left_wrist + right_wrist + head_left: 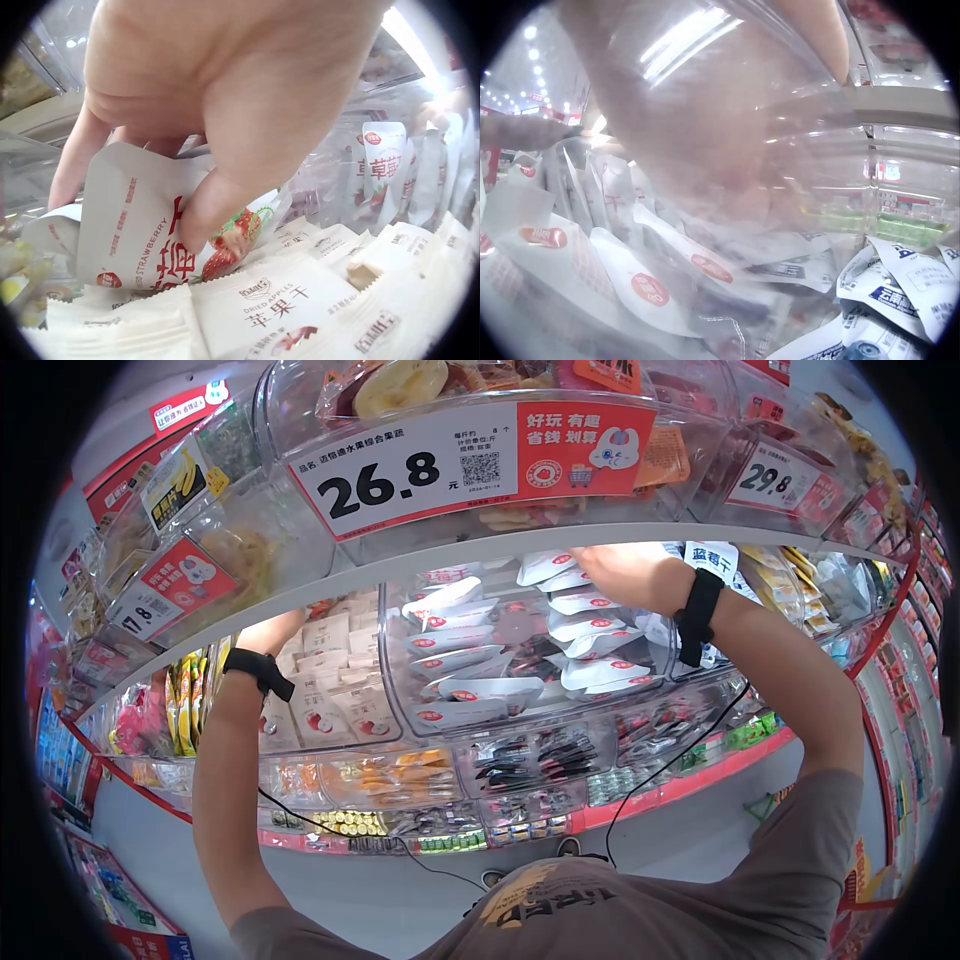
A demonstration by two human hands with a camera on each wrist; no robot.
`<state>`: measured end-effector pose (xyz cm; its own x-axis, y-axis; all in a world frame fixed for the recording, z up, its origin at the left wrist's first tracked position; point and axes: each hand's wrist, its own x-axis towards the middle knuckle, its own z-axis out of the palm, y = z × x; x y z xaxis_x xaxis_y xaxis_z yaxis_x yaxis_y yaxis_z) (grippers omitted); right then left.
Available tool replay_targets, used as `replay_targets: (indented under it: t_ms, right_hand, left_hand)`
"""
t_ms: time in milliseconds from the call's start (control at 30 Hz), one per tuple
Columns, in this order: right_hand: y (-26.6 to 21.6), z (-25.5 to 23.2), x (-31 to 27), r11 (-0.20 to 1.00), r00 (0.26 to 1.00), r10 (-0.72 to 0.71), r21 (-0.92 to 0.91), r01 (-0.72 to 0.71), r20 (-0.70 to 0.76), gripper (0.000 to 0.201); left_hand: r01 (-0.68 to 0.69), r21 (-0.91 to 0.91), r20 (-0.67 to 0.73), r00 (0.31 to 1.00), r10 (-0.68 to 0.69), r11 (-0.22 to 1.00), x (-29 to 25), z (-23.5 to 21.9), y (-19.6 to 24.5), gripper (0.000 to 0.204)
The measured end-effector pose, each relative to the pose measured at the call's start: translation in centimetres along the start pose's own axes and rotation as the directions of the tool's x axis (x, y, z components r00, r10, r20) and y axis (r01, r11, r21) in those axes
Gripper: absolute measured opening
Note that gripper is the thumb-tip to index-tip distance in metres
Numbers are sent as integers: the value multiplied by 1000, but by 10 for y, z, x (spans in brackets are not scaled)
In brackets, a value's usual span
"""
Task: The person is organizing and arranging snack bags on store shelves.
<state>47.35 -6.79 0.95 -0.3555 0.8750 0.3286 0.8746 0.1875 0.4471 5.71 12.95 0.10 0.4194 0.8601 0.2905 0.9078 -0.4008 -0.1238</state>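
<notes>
My left hand (247,82) pinches a white dried strawberry pouch (120,217), thumb across its printed front and the other fingers behind it. The pouch stands tilted over cream dried apple packets (259,311). From the head view, the left hand (272,632) is partly covered by the shelf edge. My right hand (630,575) reaches over the far part of the bin of white pouches (600,672), its fingertips hidden under the shelf. In the right wrist view this hand (712,127) shows blurred through clear plastic, above white pouches with red logos (649,289); I cannot tell its finger pose.
An upper shelf edge (440,556) with price signs (400,470) overhangs both hands. Clear dividers (388,660) separate the bins. Blue-and-white packets (892,289) lie right of the right hand. Lower bins (400,780) project toward the body, and a black cable (690,755) hangs from the right wrist.
</notes>
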Motion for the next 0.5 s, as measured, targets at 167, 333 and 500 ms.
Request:
replay_targets:
  t_ms: [167, 333, 500]
  right_hand:
    - [4, 4, 0, 996, 998, 0, 88, -6, 66, 32]
    - [-1, -7, 3, 987, 990, 65, 140, -82, 125, 37]
    - [-6, -20, -5, 935, 999, 15, 353, -24, 28, 35]
  left_hand:
    - [-113, -20, -127, 986, 109, 993, -14, -12, -16, 25]
    - [-187, -139, -325, 936, 134, 972, -61, -30, 4, 28]
    - [-272, -62, -416, 882, 223, 960, -98, -48, 17, 29]
